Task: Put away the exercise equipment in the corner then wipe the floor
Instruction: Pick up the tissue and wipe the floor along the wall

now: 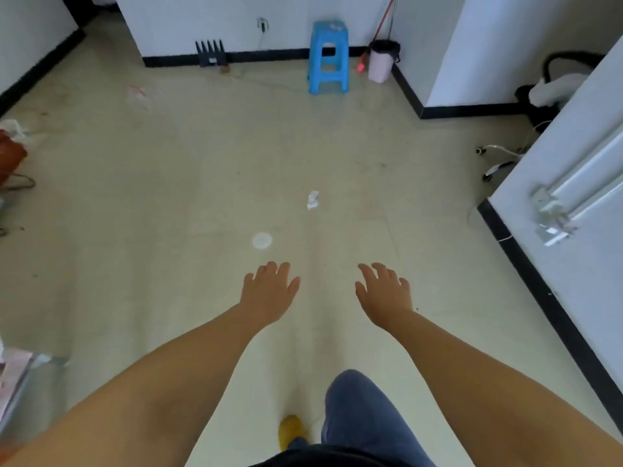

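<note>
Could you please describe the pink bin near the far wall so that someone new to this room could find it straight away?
Look to the far white wall with the black skirting board, then along it to the right-hand corner. Right of the blue plastic step stool stands the pale pink cylindrical bin with a black liner. A red-handled stick leans on the wall behind it; it is the only pink, round container there.

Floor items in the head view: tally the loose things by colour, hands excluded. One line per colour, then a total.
Blue: 1, the plastic stool
Pink: 1, the bin
White: 2, the crumpled paper and the round disc
Dark: 1, the pronged rack by the wall
Total: 5
</note>
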{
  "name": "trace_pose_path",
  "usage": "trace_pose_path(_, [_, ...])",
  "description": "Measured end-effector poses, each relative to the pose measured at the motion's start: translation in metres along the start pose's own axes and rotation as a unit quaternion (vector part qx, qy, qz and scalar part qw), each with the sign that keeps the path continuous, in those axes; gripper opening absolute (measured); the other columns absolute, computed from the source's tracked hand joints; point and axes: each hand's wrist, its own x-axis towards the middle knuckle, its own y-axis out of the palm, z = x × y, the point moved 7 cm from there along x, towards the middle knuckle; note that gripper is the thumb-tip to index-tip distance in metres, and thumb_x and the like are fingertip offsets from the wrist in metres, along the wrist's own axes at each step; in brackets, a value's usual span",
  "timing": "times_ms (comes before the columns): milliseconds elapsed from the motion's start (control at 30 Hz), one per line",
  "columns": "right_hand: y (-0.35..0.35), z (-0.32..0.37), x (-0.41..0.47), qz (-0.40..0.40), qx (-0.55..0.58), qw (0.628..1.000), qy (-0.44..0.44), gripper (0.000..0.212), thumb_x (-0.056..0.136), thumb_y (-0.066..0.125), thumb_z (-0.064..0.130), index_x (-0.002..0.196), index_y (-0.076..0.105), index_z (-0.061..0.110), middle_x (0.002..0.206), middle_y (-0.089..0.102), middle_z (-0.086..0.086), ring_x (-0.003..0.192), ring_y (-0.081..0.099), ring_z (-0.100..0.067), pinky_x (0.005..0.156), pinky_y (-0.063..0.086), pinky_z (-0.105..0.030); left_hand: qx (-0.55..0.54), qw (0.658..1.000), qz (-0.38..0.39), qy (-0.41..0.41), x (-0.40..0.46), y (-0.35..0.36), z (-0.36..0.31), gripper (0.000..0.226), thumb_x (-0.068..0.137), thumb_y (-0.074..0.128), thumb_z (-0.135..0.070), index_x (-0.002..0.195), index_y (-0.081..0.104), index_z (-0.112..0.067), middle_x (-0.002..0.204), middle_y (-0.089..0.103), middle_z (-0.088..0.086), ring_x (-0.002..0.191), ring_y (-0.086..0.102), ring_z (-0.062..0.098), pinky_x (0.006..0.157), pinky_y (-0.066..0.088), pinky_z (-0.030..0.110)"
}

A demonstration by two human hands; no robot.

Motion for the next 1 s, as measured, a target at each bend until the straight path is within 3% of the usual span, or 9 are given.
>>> trace_pose_path(233, [-0.035, -0.036, 0.174, 0.016, -0.017, 0.999, 0.027, 0.048, 0.102, 0.024, 0.039, 0.149, 0.019, 0.027, 0.155, 0.021, -0.003, 0.139, 0.027, -0.023, 0.113, 0.022, -0.042, 0.055, 0.998, -0.011, 0.041, 0.198, -0.018, -0.011, 0.052, 0.099, 0.025, -0.048, 0.141, 0.034, -0.018, 0.124, 0.052, 0.005, 0.109, 0.054, 0.022, 0.088, 0.042, 0.036])
trace_pose_path(333, [-0.069, -0.057, 0.255, 0.023, -0.033, 0.999, 0.014, 0.048, 0.102, 0.024, 0.039, 0.148, 0.019, 0.027, 0.155, 0.021, -0.003, 0.14, 0.026, -0.022, 0.113, 0.022, -0.043, 0.037, 0.996, -0.076, 0.037, 0.288, -0.041, -0.011, 0.051, 0.092, 0.032, -0.046, 0.112, 0.064, -0.011, 0.087, 0.064, 0.008, 0.072, 0.064, 0.023, 0.06, 0.048, 0.036])
trace_pose_path(400, [-0.101, -0.073, 0.311, 0.012, -0.056, 0.998, 0.013, 0.047, 0.102, 0.023, 0.039, 0.148, 0.019, 0.027, 0.155, 0.021, -0.002, 0.14, 0.026, -0.022, 0.114, 0.022, -0.044, 0.056, 0.991, -0.116, 0.024, 0.342, -0.063, -0.014, 0.052, 0.086, 0.034, -0.047, 0.097, 0.071, -0.012, 0.072, 0.063, 0.005, 0.056, 0.061, 0.021, 0.049, 0.046, 0.032])
trace_pose_path(467, [-0.132, -0.092, 0.369, -0.002, -0.051, 0.998, 0.023, 0.047, 0.102, 0.023, 0.039, 0.148, 0.019, 0.026, 0.155, 0.022, -0.004, 0.14, 0.026, -0.023, 0.113, 0.022, -0.044, 0.03, 0.996, -0.083, 0.022, 0.395, -0.08, -0.021, 0.051, 0.092, 0.032, -0.046, 0.114, 0.064, -0.013, 0.088, 0.065, 0.006, 0.071, 0.064, 0.022, 0.061, 0.048, 0.034])
trace_pose_path(533, [-0.155, -0.098, 0.416, 0.006, -0.045, 0.998, 0.031, 0.047, 0.102, 0.024, 0.038, 0.147, 0.021, 0.026, 0.155, 0.023, -0.004, 0.14, 0.026, -0.024, 0.113, 0.023, -0.044, 0.0, 0.998, -0.042, 0.036, 0.443, -0.091, -0.031, 0.052, 0.097, 0.028, -0.046, 0.135, 0.046, -0.016, 0.115, 0.059, 0.007, 0.097, 0.06, 0.025, 0.079, 0.045, 0.036])
trace_pose_path(567, [-0.163, -0.099, 0.441, -0.001, -0.048, 0.998, 0.027, 0.047, 0.102, 0.024, 0.038, 0.147, 0.021, 0.026, 0.155, 0.023, -0.004, 0.14, 0.026, -0.024, 0.113, 0.023, -0.044, -0.011, 0.997, -0.055, 0.045, 0.465, -0.1, -0.033, 0.054, 0.097, 0.025, -0.048, 0.138, 0.041, -0.016, 0.12, 0.057, 0.007, 0.103, 0.058, 0.026, 0.084, 0.043, 0.037])
trace_pose_path(767, [-0.191, -0.084, 0.604, 0.007, -0.055, 0.998, -0.005, 0.047, 0.102, 0.024, 0.038, 0.147, 0.022, 0.025, 0.154, 0.024, -0.004, 0.138, 0.028, -0.024, 0.111, 0.023, -0.044, -0.002, 1.0, -0.014, 0.015, 0.627, -0.114, -0.008, 0.051, 0.1, 0.026, -0.045, 0.143, 0.029, -0.019, 0.133, 0.047, 0.005, 0.119, 0.048, 0.022, 0.098, 0.036, 0.036])
trace_pose_path(900, [-0.221, -0.074, 0.717, 0.016, -0.036, 0.999, 0.011, 0.047, 0.102, 0.024, 0.037, 0.148, 0.02, 0.026, 0.155, 0.021, -0.004, 0.141, 0.024, -0.022, 0.112, 0.021, -0.044, -0.001, 1.0, 0.022, 0.013, 0.746, -0.144, 0.023, 0.051, 0.099, 0.026, -0.047, 0.142, 0.029, -0.019, 0.131, 0.047, 0.006, 0.118, 0.048, 0.023, 0.097, 0.037, 0.037])
trace_pose_path(1000, [-0.258, -0.066, 0.799, -0.003, -0.017, 0.999, 0.033, 0.048, 0.102, 0.023, 0.037, 0.148, 0.019, 0.026, 0.156, 0.02, -0.003, 0.142, 0.021, -0.022, 0.114, 0.021, -0.045, 0.04, 0.999, 0.008, 0.03, 0.831, -0.182, 0.039, 0.051, 0.099, 0.027, -0.047, 0.141, 0.031, -0.019, 0.131, 0.048, 0.006, 0.118, 0.048, 0.024, 0.098, 0.036, 0.039])
